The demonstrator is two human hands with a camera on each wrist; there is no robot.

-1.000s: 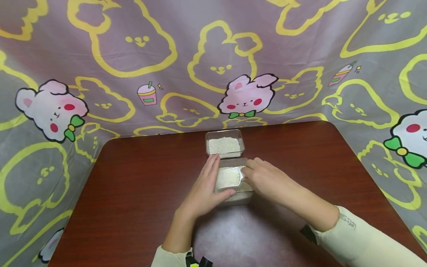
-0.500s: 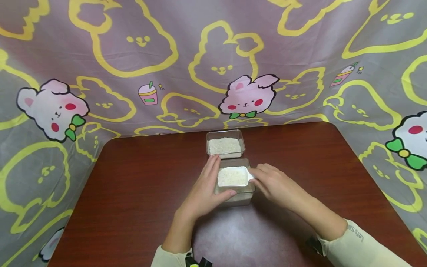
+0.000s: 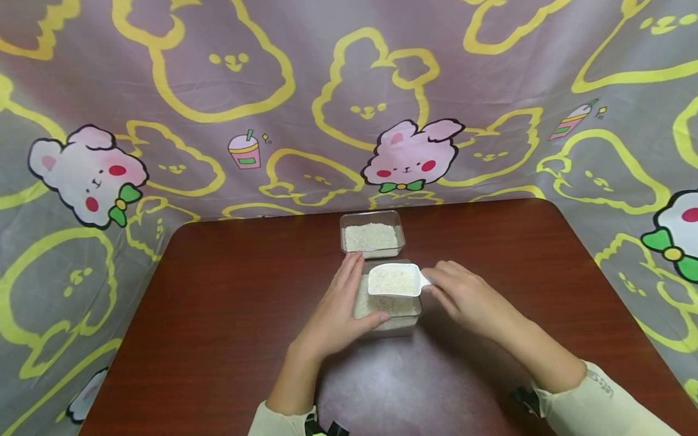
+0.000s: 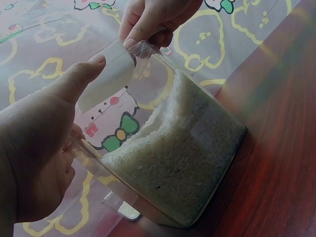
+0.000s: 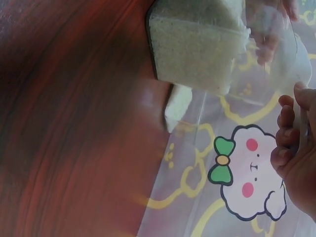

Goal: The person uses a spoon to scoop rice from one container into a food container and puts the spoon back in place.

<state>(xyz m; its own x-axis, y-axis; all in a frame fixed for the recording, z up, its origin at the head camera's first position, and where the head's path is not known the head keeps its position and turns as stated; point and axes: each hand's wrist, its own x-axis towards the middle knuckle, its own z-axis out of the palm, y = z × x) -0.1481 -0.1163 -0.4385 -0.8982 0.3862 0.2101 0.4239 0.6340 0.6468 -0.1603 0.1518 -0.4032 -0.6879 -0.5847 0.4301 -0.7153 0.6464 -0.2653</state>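
Pinching a scoop's short handle, the right grip point(image 3: 463, 290) is curling thumb and fingers together, while the scoop point(image 3: 395, 280) itself is sitting just to the grip's left, hanging over the near container point(image 3: 389, 330). Spreading thumb from fingers, the left grip point(image 3: 340, 303) is spanning that container's left side, its thumb lying at the front rim and its longer fingers reaching toward the back corner.

White and smooth, looking like plastic, the scoop is carrying a bed of pale grains in its broad, rounded-rectangular bowl. Below it, the box-shaped near container is showing clear, glossy walls, and its rice point(image 4: 173, 158) is sloping, heaping higher toward one wall; fine, elongated grains are pressing against the transparent side.

Just beyond, a far container point(image 3: 372, 218), also clear and rectangular, is holding more whitish grains. Both containers are resting on a reddish-brown, wood-grained worktop point(image 3: 240, 303), which is catching a pale sheen in front. Behind, a softly creasing cloth point(image 3: 305, 91) is displaying yellow outlines and pink-cheeked rabbit heads wearing green bows.
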